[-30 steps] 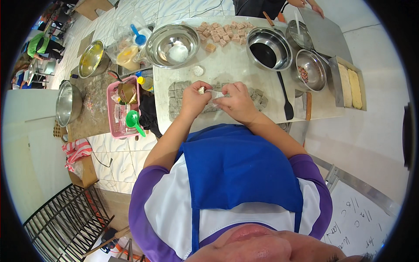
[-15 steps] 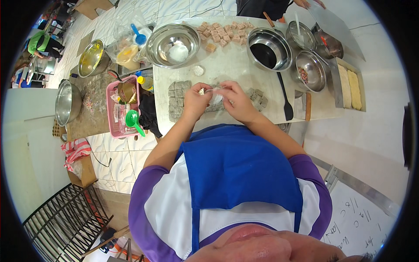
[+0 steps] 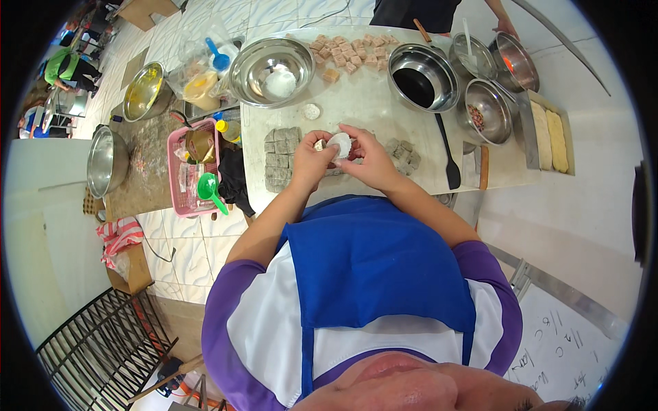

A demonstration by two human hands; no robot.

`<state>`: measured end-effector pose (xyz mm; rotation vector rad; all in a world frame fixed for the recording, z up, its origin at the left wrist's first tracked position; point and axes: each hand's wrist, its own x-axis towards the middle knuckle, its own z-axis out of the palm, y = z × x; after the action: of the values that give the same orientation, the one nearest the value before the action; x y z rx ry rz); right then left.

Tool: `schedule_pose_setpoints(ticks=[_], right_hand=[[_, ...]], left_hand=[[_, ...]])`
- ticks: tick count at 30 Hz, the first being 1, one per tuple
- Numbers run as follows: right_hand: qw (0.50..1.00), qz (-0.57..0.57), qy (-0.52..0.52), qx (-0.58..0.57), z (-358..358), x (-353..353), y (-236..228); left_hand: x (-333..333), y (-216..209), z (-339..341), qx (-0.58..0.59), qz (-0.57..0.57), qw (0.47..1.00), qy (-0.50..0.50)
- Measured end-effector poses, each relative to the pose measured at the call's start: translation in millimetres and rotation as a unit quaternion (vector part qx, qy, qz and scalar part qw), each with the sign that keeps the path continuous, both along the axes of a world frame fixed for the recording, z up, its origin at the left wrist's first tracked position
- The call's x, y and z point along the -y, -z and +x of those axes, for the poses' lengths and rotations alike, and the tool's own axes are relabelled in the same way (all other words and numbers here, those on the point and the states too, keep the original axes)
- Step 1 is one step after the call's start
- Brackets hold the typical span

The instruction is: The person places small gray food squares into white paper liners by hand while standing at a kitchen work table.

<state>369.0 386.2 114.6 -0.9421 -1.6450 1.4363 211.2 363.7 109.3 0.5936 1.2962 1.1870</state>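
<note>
Grip of both hands pinching one small round white dough wrapper [image 3: 339,144] above the pale worktop [image 3: 384,109]: left hand [image 3: 310,163] and right hand [image 3: 370,159] closed on its edges. Grey cubed blocks [image 3: 281,157] lie beside; shiny steel bowl [image 3: 272,72] behind.

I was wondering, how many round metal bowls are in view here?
7: two left by the floor, one with white powder, one with dark liquid, three at right.
</note>
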Motion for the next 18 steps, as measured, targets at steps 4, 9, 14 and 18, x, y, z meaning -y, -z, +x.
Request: schedule_pose_setpoints(ticks=[4,9,14,18], right_hand=[[0.995,-0.051,0.066,0.046,-1,-6,8],[0.987,-0.034,0.095,0.125,-3,-9,1],[0.951,0.172,0.093,0.238,-1,-12,-12],[0.93,0.236,0.091,0.268,-1,-14,-13]], left_hand=[[1,-2,-1,-0.071,-0.012,0.997,0.008],[2,12,2,-0.222,0.062,0.973,0.029],[0,14,6,-0.219,0.071,0.972,0.044],[-1,0,10,-0.144,0.031,0.988,0.043]])
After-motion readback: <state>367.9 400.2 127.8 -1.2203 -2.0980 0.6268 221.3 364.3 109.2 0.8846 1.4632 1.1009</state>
